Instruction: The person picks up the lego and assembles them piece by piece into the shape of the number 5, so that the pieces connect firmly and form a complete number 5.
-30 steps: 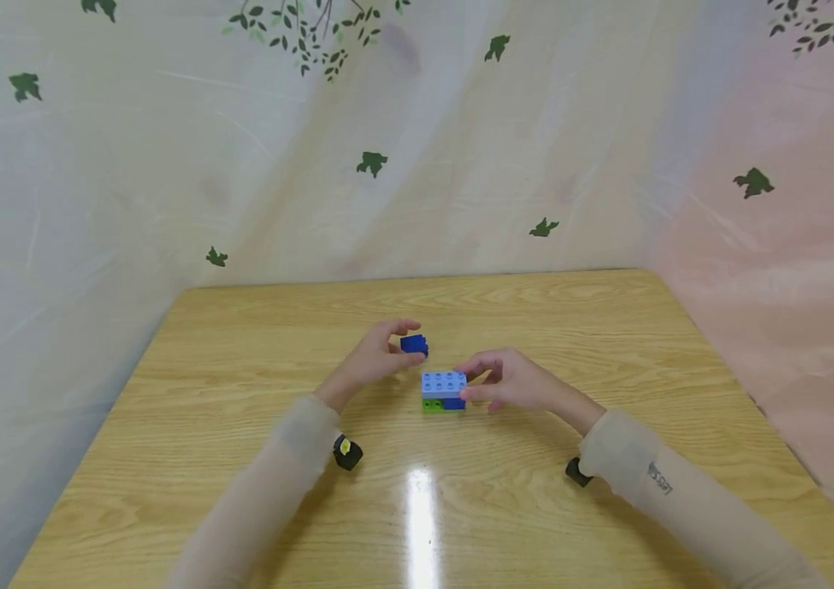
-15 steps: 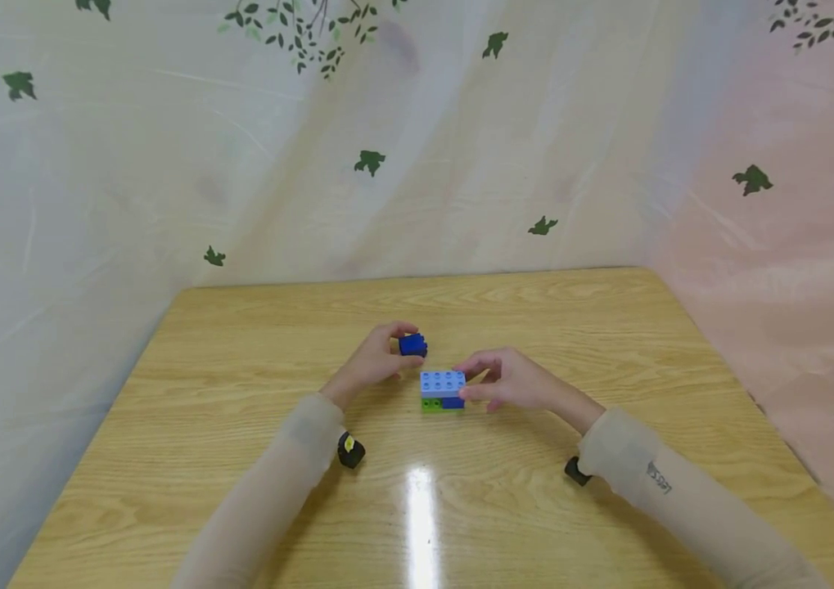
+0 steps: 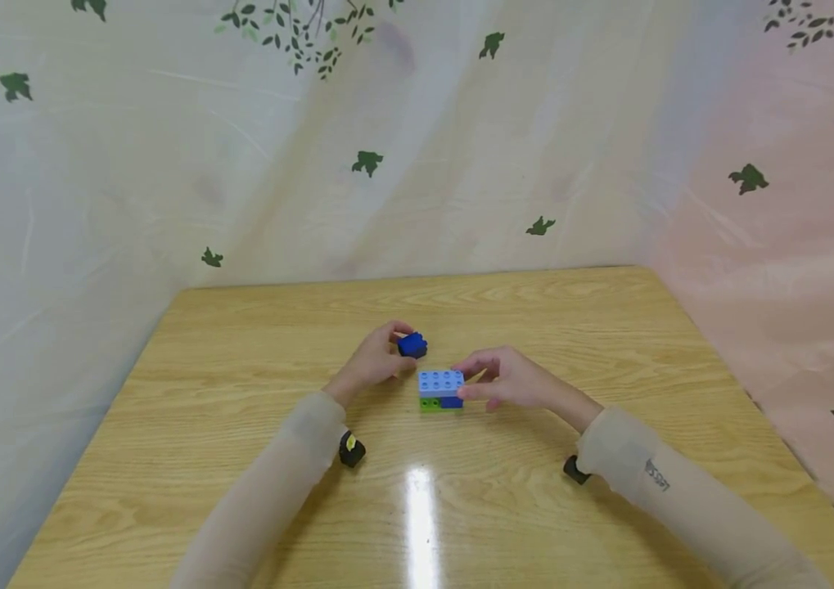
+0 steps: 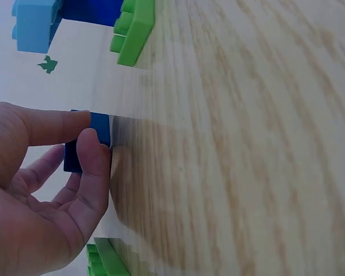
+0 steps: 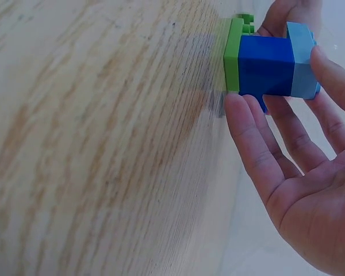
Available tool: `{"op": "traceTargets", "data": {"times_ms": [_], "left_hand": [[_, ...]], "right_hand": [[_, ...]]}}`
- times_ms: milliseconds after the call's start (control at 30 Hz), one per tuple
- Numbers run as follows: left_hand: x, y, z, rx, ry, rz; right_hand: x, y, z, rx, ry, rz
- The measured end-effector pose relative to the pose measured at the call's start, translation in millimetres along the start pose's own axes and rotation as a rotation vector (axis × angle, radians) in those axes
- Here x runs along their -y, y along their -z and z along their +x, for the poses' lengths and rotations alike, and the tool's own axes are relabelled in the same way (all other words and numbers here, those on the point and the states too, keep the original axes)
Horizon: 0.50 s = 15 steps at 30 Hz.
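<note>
In the head view my left hand (image 3: 372, 357) pinches a dark blue toy brick (image 3: 412, 344) between thumb and fingers, its studs turned to the right. The left wrist view shows the blue brick (image 4: 100, 127) partly hidden by the fingertips. Nearer me and slightly right stands a small stack: a light blue eight-stud brick (image 3: 440, 381) on top, a blue brick (image 5: 265, 64) beneath it, and a green plate (image 5: 232, 54) at the bottom. My right hand (image 3: 511, 378) holds the stack's right end, thumb in front and a finger behind the light blue brick.
Another green studded piece (image 4: 106, 259) shows at the lower edge of the left wrist view, beyond the left hand. The wooden table (image 3: 571, 319) ends at a hanging cloth (image 3: 277, 180) printed with leaves. Black wrist devices (image 3: 351, 449) sit under both sleeves.
My left fingers have drawn in around the dark blue brick, which has turned slightly. The right hand and the stack have stayed in place.
</note>
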<state>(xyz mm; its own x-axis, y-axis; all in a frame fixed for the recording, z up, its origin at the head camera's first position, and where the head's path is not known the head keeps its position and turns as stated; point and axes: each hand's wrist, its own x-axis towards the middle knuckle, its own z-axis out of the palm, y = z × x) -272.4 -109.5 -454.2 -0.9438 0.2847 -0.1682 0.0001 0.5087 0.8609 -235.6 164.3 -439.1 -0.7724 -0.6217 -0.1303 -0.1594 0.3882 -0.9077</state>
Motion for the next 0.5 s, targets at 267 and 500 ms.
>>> {"op": "traceTargets", "data": {"times_ms": [267, 500], "left_hand": [[-0.9, -2.8, 0.2, -0.023, 0.045, 0.042], [-1.6, -6.1, -0.5, -0.029, 0.067, 0.062]], "right_hand": [[-0.6, -1.0, 0.9, 0.000, -0.004, 0.002], [-1.2, -0.5, 0.3, -0.007, -0.006, -0.007]]}}
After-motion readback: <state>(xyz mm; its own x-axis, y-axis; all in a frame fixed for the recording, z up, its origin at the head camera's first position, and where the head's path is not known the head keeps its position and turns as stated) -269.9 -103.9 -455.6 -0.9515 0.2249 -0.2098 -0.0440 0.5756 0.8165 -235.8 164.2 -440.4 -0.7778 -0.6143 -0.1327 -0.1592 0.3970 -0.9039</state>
